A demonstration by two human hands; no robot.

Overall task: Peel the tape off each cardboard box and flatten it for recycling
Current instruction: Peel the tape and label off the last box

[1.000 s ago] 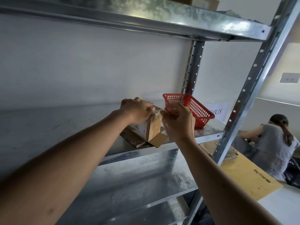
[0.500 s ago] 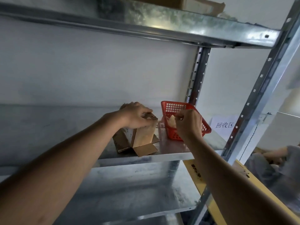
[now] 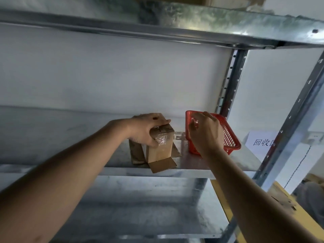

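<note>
Our left hand [image 3: 147, 130] grips the top of a small cardboard box [image 3: 160, 146] standing upright on the metal shelf [image 3: 201, 162], fingers curled over it, thumb on the taped near face. Our right hand [image 3: 206, 133] hovers over the red basket [image 3: 229, 137] just right, fingers loosely spread, apparently holding nothing

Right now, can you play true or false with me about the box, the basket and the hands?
1. The left hand grips the box. True.
2. The basket is blue. False: it is red.
3. The right hand is at the basket. True.
4. The box lies flat. False: it stands upright, bottom flaps splayed on the shelf.
5. The basket sits left of the box. False: it sits to its right.
</note>
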